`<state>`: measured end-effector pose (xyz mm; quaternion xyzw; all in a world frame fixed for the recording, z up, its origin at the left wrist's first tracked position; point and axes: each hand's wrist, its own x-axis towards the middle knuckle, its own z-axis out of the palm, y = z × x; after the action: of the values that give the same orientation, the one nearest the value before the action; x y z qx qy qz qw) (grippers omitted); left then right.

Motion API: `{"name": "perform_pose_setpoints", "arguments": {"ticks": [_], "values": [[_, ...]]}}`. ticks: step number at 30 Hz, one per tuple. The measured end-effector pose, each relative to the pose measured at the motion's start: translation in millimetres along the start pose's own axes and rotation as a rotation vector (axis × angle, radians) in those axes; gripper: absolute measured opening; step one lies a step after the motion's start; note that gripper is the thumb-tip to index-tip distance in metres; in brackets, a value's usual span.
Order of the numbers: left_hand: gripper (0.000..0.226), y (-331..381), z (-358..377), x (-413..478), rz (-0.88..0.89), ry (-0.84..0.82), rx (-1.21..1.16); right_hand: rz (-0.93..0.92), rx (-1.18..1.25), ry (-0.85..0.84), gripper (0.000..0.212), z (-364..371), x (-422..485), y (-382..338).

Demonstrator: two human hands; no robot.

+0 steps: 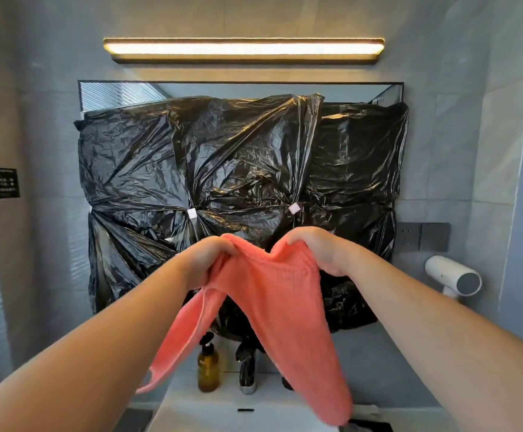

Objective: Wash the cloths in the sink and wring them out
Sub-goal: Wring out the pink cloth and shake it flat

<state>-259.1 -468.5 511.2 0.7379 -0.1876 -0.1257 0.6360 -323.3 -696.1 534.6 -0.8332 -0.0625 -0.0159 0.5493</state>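
I hold a salmon-pink cloth [280, 307] up in front of me with both hands. My left hand [208, 260] grips its upper left edge and my right hand [319, 249] grips the upper right edge. The cloth hangs down in two long folds over the white sink [191, 413] at the bottom of the view. The chrome faucet [247, 372] stands behind the sink, partly hidden by the cloth.
An amber pump bottle [208, 366] stands left of the faucet. Black plastic bags [222, 182] cover the mirror. A white hair dryer [455, 279] hangs on the right wall below grey sockets [422, 236]. A lit lamp bar [243, 48] is above.
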Motion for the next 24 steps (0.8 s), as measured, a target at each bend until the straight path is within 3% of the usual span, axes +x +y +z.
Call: {"name": "perform_pose_setpoints", "arguments": {"ticks": [4, 7, 10, 13, 17, 22, 24], "values": [[0.033, 33.5, 14.0, -8.0, 0.212, -0.088, -0.058, 0.075, 0.044, -0.23, 0.022, 19.6, -14.5, 30.3], [0.032, 48.3, 24.2, -8.4, 0.28, -0.111, 0.002, 0.099, 0.143, -0.17, 0.034, 36.3, -18.3, 45.1], [0.023, 56.1, 34.1, -13.8, 0.264, -0.016, 0.062, 0.036, 0.142, -0.08, 0.034, 46.2, -18.3, 53.1], [0.018, 57.2, 49.5, -16.3, 0.269, 0.051, -0.042, -0.034, 0.24, 0.002, 0.039, 53.2, -23.0, 55.6], [0.019, 57.8, 72.0, -17.5, 0.28, 0.103, -0.298, -0.088, 0.376, -0.051, 0.069, 68.5, -26.8, 66.9], [0.018, 60.6, 72.5, -17.9, 0.192, 0.096, -0.604, -0.065, 0.329, 0.012, 0.029, 92.6, -26.0, 86.9], [0.019, 59.7, 58.3, -20.1, 0.234, 0.059, -0.62, -0.054, 0.335, 0.03, 0.033, 87.4, -25.2, 88.4]]}}
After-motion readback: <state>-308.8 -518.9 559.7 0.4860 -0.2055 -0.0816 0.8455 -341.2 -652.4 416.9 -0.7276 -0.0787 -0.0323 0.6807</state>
